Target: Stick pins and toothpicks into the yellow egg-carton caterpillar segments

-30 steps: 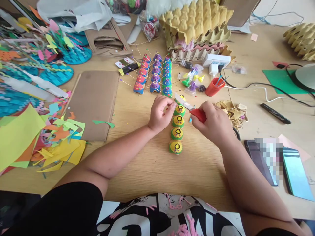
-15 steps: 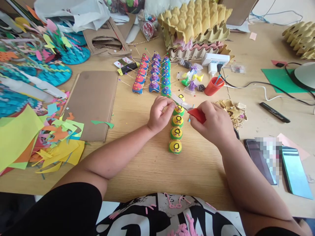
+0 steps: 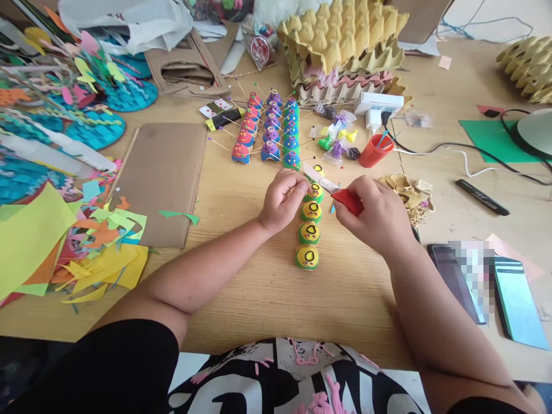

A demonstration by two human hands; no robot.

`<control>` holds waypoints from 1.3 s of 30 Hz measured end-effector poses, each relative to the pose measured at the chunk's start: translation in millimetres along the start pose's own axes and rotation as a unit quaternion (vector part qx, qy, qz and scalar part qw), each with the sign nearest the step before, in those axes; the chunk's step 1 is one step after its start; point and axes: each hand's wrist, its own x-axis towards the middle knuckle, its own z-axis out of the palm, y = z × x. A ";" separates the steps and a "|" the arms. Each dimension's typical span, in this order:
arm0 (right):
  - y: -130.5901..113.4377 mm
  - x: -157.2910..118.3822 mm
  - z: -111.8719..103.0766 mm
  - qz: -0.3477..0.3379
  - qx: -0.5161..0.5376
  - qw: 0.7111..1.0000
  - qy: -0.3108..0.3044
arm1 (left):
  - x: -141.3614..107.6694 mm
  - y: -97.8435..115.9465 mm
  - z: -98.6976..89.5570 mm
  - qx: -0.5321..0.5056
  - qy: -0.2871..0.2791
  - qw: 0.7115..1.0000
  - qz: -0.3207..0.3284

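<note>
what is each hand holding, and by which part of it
The right hand holds a knife by its red handle. The left hand pinches near the blade; whether it holds anything cannot be told.

The knife (image 3: 346, 201) is in the right hand (image 3: 374, 215), its blade above the far end of the dome strip (image 3: 309, 233). From the knife, the left hand (image 3: 283, 200) and, farther out, the cardboard (image 3: 166, 167) lie at 9 o'clock, figure rows (image 3: 271, 135) at 10, trays (image 3: 345, 34) at 12, power strip (image 3: 382, 103) at 1, marker (image 3: 482, 197) at 3, phones (image 3: 520, 302) at 4. Sticks (image 3: 383, 138) stand in the cup (image 3: 375, 153), between 1 and 2.
</note>
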 end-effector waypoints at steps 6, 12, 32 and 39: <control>0.2 0.5 -0.6 -0.002 0.007 1.000 -0.001 | -0.5 1.2 0.1 -0.019 -0.013 0.999 -0.023; -1.9 -0.1 1.1 0.002 0.004 1.000 0.007 | 0.5 -0.1 0.2 -0.031 -0.025 0.998 -0.047; 2.2 0.4 2.8 0.007 -0.004 1.000 0.012 | 0.5 1.2 1.5 -0.065 -0.057 0.994 -0.061; 7.9 0.6 0.8 0.043 -0.020 0.998 0.030 | 0.4 -0.8 1.3 -0.084 -0.057 0.993 -0.056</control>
